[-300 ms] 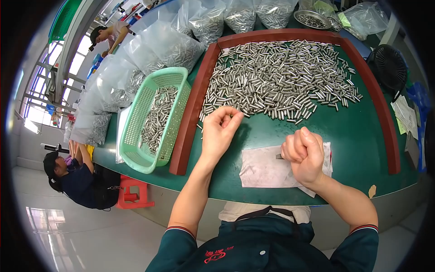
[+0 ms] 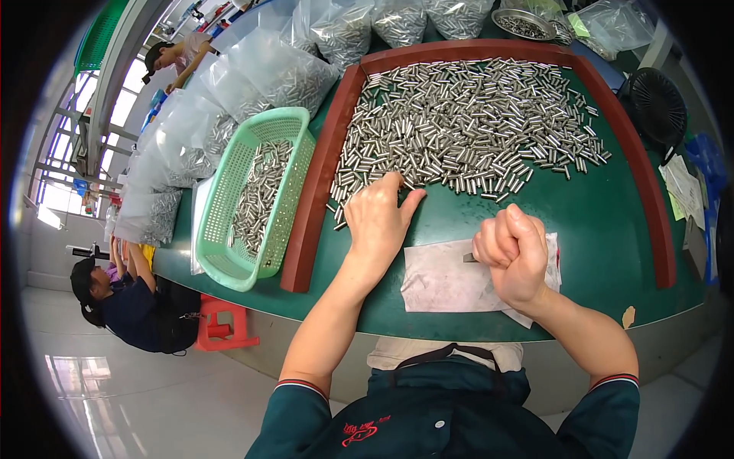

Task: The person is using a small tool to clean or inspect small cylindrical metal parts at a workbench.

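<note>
A wide heap of short, shiny metal pins (image 2: pixel 466 122) lies on the green tabletop. At its near left edge is my left hand (image 2: pixel 378 218), back upward, thumb spread away from the forefinger. Its fingertips touch the pins, partly hidden behind the hand. My right hand (image 2: pixel 511 256) is closed in a fist above a stained, pale cloth (image 2: pixel 436 283). From the fist's left side pokes the end of a small dark grey piece (image 2: pixel 469 258); the rest of it is hidden in the fingers.
A reddish-brown wooden frame (image 2: pixel 310 222) borders the heap on three sides. Left of it stands a green plastic basket (image 2: pixel 302 164) holding pins. Clear bags of pins (image 2: pixel 344 38) line the back and left. A black fan (image 2: pixel 656 111) stands right. Two people work at the left.
My left hand has reached forward to the pins, turned back upward, and its thumb has spread. My right fist has hardly moved. The whole view has shifted slightly.
</note>
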### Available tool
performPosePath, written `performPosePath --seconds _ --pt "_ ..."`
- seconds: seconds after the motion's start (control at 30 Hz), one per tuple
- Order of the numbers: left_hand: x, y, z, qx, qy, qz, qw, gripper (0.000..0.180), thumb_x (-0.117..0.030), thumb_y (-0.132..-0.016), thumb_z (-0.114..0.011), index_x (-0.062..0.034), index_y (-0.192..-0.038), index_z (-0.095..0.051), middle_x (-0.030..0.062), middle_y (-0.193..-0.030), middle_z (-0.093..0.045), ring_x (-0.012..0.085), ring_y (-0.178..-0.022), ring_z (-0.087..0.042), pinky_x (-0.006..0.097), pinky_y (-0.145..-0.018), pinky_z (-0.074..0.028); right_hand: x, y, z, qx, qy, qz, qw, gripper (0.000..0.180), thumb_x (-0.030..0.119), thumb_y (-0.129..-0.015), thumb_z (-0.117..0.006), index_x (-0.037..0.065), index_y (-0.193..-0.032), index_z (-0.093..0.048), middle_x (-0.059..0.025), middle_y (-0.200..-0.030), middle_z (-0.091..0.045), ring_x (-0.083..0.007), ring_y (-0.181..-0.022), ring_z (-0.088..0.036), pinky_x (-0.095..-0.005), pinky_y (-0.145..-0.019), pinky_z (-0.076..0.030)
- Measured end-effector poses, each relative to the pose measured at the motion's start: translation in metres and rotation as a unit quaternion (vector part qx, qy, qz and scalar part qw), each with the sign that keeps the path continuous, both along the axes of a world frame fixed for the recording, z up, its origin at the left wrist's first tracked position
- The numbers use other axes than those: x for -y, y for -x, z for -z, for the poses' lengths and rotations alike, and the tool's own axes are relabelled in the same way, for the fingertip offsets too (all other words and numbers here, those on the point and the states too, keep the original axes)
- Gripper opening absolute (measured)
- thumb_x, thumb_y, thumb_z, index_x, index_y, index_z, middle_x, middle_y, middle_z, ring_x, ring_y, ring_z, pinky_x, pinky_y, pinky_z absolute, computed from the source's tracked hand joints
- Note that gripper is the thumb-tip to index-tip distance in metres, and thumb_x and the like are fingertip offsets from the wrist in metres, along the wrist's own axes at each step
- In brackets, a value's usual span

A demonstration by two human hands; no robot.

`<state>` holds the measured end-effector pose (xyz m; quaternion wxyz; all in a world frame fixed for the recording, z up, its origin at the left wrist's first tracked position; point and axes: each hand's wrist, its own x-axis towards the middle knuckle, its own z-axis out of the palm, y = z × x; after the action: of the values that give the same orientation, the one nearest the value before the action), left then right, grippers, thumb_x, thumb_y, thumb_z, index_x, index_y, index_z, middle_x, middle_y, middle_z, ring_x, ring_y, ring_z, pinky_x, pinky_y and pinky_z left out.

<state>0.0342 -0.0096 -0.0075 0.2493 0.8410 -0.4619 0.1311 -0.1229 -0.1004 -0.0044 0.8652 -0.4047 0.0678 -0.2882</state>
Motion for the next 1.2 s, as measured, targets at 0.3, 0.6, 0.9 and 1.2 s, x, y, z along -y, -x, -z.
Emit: performPosePath --seconds 0.3,0.6,0.9,1.2 --pt "-0.002 0.007 -0.001 -0.041 -0.045 0.0 0.998 0.016 -0.016 -0.067 -0.066 -0.0039 -0.072 -0.056 0.013 -0.054 -0.056 0.0303 -0.05 -0.055 0.038 -0.047 -0.042 0.002 -0.001 0.001 0.001 -0.003 0.001 1.0 0.043 0.023 -0.089 -0.034 0.01 -0.049 -0.025 0.001 -0.042 -0.028 -0.0074 -0.041 -0.02 -0.0234 -0.041 -0.02" --pt "0.001 0.005 0.005 -0.019 -0.046 -0.017 0.999 0.022 -0.021 -0.068 -0.068 -0.0029 -0.065 -0.055 0.0135 -0.048 -0.053 0.031 -0.044 -0.053 0.039 -0.044 -0.04 0.002 0.0 0.0 0.0 -0.014 -0.002 1.0 0.042 0.021 -0.089 -0.036 0.01 -0.05 -0.025 0.0015 -0.042 -0.028 -0.0071 -0.041 -0.022 -0.0234 -0.04 -0.02" --pt "0.006 0.003 0.004 0.04 -0.054 -0.034 0.997 0.029 -0.027 -0.066 -0.069 -0.0019 -0.062 -0.054 0.0137 -0.048 -0.054 0.0303 -0.044 -0.054 0.038 -0.042 -0.041 0.002 -0.001 0.0 -0.009 -0.022 -0.006 1.0 0.042 0.021 -0.089 -0.036 0.01 -0.049 -0.025 0.0019 -0.043 -0.028 -0.0066 -0.041 -0.021 -0.0232 -0.04 -0.02" --pt "0.004 0.005 0.004 -0.013 -0.044 -0.001 0.999 0.018 -0.019 -0.067 -0.064 -0.0035 -0.064 -0.055 0.0104 -0.044 -0.049 0.0268 -0.04 -0.05 0.037 -0.042 -0.039 0.004 0.0 -0.002 -0.014 -0.036 -0.009 0.999 0.043 0.023 -0.089 -0.037 0.01 -0.049 -0.025 0.0016 -0.043 -0.028 -0.0068 -0.041 -0.021 -0.0231 -0.04 -0.02"
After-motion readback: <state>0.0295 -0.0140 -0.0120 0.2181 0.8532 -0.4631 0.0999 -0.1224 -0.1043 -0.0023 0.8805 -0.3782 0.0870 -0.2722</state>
